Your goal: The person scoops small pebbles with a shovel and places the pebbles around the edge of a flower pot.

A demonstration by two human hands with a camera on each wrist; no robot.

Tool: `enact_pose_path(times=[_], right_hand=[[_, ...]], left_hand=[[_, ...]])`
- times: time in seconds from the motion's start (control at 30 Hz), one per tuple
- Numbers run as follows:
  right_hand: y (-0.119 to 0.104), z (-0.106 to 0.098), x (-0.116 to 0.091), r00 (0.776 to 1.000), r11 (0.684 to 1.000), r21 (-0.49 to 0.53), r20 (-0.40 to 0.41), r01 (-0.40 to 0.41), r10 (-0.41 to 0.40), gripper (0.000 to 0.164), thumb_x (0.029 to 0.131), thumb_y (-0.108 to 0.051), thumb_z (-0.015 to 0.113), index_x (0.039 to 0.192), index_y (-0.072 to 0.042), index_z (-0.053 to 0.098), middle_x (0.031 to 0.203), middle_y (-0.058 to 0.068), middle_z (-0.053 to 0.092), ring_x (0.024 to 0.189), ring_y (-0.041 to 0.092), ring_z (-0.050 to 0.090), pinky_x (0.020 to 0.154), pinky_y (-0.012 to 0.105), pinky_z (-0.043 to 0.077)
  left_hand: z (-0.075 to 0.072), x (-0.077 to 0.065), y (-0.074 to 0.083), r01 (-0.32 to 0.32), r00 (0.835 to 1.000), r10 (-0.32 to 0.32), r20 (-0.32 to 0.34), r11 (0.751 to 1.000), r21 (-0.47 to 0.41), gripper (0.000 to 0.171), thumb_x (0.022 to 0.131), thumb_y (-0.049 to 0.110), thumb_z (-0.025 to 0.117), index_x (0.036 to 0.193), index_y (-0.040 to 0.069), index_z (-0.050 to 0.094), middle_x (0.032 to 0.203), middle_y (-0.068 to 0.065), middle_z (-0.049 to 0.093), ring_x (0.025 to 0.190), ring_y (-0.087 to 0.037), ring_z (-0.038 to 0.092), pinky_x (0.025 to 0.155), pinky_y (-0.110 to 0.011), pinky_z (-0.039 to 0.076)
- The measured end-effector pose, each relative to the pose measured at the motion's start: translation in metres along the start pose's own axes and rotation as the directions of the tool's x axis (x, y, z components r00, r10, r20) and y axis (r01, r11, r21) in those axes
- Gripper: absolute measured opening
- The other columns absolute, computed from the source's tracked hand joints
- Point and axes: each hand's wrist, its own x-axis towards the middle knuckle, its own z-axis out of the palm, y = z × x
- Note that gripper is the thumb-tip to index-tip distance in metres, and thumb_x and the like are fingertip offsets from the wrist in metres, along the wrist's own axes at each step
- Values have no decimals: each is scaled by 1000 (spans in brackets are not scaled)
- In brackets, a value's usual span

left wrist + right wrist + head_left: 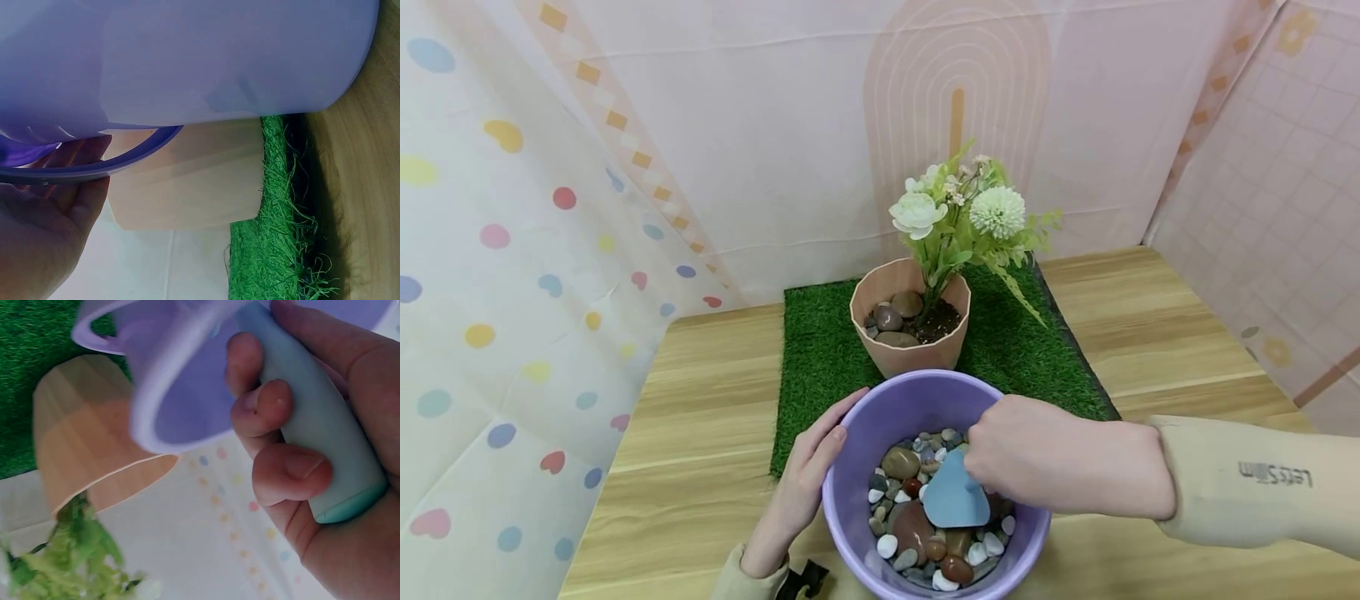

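A purple bucket [936,385] stands near the front of the table with mixed pebbles [912,527] inside, white, grey, brown and reddish. My left hand [808,467] holds the bucket's left side at the rim. In the left wrist view, its fingers [69,164] pass behind a curved purple band, which looks like the bucket's handle [125,164]. My right hand [1022,450] reaches over the bucket's right rim and grips a light blue hand shovel [957,498]. The shovel's blade points down onto the pebbles. In the right wrist view, several fingers curl round its grip [312,419].
Behind the bucket, a peach flowerpot [917,360] with white flowers [997,212], soil and several large stones [895,317] stands on a green turf mat [820,358]. Beneath lies a wooden table [700,417]. Patterned cloth [775,150] hangs behind and at both sides.
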Motion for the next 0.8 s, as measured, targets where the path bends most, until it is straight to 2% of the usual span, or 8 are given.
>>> enact_pose_path(times=[0.2,0.37,0.47,0.63,0.8], right_hand=[[-14,-5,14,999,988,-148,-29,29,-33,30,84,-19,81,62,-34,68,62,-14,67,49,6,46,47,25,42],[-25,-2,21,996,969,-247,-82,8,-30,29,85,-27,80,61,-39,69,61,-17,67,50,6,53,46,26,43],[-28,-2,25,994,964,-266,-101,6,-34,29,86,-29,78,61,-40,69,60,-16,67,49,7,52,45,26,42],[-32,-1,28,997,960,-279,-68,13,-33,30,87,-29,78,60,-38,67,60,-16,67,50,8,54,46,27,46],[-25,3,26,999,970,-241,-42,20,-31,26,85,-25,80,64,-36,69,63,-15,68,54,8,57,49,26,49]], left_hand=[[0,0,0,6,1000,-6,0,1000,4,47,112,12,35,156,0,47,151,-30,56,128,-1,65,100,-22,58],[0,0,0,4,1000,-4,1,1000,5,47,112,12,35,156,-3,46,151,-30,56,128,-1,65,100,-21,58],[0,0,0,-2,1000,2,2,1000,1,48,112,11,35,156,-3,46,151,-30,56,129,-1,64,101,-21,58],[0,0,0,-6,1000,6,3,1000,-2,47,112,11,34,157,2,47,151,-30,56,130,-1,64,102,-20,57],[0,0,0,4,1000,-4,7,1000,-13,47,112,11,34,157,4,47,152,-30,55,130,-1,64,102,-21,58]])
